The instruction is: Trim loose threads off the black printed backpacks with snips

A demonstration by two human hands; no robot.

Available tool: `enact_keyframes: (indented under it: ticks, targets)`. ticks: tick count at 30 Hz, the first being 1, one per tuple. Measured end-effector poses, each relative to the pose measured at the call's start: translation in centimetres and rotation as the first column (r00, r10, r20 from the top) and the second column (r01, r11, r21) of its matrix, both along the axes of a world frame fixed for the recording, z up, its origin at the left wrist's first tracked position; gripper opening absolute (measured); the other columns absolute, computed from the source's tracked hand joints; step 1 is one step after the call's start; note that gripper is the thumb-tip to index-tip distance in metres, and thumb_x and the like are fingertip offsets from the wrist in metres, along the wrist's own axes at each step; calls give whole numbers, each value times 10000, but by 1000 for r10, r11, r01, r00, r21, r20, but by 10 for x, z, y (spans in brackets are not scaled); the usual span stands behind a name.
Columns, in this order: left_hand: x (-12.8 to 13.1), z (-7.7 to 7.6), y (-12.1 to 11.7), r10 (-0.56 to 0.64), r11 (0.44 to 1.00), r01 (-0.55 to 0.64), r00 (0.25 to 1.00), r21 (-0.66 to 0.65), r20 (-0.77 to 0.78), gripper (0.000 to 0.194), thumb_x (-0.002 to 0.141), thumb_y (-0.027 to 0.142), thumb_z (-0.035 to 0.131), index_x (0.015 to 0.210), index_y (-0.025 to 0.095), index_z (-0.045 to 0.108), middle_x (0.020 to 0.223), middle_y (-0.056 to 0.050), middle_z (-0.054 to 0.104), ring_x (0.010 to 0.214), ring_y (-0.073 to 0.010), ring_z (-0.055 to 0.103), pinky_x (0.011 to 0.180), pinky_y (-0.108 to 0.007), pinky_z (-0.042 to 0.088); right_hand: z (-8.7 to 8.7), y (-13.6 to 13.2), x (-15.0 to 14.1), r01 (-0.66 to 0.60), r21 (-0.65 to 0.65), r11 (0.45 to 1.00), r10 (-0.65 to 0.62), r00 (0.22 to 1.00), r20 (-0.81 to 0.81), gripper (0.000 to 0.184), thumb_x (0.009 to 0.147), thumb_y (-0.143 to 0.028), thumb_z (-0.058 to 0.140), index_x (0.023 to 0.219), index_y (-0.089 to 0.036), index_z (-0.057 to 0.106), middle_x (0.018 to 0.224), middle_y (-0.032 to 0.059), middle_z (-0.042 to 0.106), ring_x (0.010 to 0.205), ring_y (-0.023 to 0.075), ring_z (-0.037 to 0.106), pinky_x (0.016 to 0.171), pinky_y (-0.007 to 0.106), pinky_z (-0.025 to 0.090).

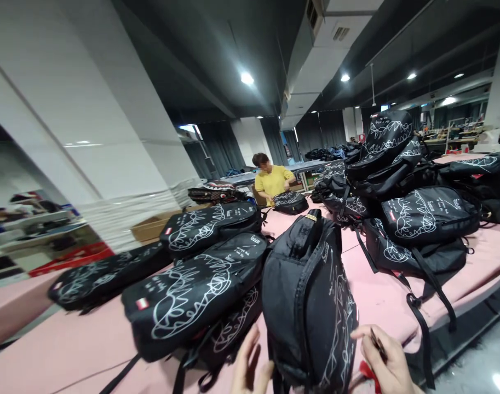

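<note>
A black backpack point(303, 295) with white scribbled lines stands upright in front of me on the pink table, its top handle pointing up. My left hand point(252, 366) is at its lower left side, thumb and fingers apart, holding nothing; I cannot tell if it touches the bag. On the other side, my right hand point(385, 361) has its index finger stretched to the bag's printed front edge. Curled in that hand is a small dark slender tool point(378, 345), mostly hidden by the fingers. A red piece point(369, 373) shows beneath this hand.
More printed black backpacks lie to the left point(200, 290), and a pile of them point(430, 213) rises on the right, straps hanging over the pink table point(391, 295). Across the table a person in a yellow top point(274, 183) handles another backpack point(291, 202). A cardboard box point(151, 227) stands by the pillar.
</note>
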State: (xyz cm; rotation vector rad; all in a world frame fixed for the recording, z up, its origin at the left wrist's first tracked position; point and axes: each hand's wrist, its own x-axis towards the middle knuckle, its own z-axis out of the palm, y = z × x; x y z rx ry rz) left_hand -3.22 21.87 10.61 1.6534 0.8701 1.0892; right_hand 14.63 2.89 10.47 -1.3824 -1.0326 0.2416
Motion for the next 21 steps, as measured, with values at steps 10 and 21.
enact_keyframes:
  ticks: [10, 21]
  targets:
    - [33, -49, 15, -1, 993, -10, 996, -122, -89, 487, 698, 516, 561, 1031, 161, 585, 1124, -96, 587, 1189, -306, 438, 1048, -418, 313, -10, 4, 3, -71, -124, 990, 64, 996, -63, 366, 908, -438, 341, 907, -170, 590, 702, 37, 527, 692, 151, 525, 650, 249, 420]
    - [33, -49, 12, 96, 958, -86, 995, -272, 22, 469, 635, 616, 587, 701, 151, 592, 635, -29, 591, 643, -224, 576, 551, -302, 475, -15, -19, 40, 90, -125, 988, -115, 971, -210, 351, 879, -467, 411, 920, -156, 569, 675, 17, 484, 598, 119, 470, 547, 224, 387]
